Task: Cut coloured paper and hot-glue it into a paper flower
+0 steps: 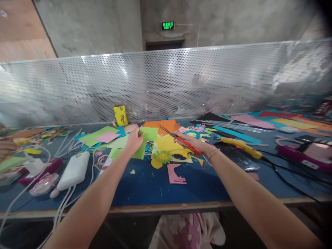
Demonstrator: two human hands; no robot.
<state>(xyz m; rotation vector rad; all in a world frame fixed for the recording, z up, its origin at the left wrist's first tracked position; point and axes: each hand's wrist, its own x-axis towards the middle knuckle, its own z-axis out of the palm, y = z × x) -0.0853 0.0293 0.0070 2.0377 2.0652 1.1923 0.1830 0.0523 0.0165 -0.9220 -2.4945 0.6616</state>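
My left hand (134,140) pinches the edge of a light green paper sheet (147,135) that lies among coloured paper pieces on the blue table (145,186). My right hand (190,141) is closed round red-handled scissors (181,141), whose blades point up and left over an orange sheet (166,126) and a yellow cut-out (168,145). A pink cut scrap (175,174) lies on the table in front of both hands.
A white power bank (74,170) with cables and a pink device (44,184) sit at the left. A yellow glue gun (241,146) and a purple tool (302,155) lie at the right. A perforated metal screen (166,83) walls the far edge. Another person's hand (5,147) shows at far left.
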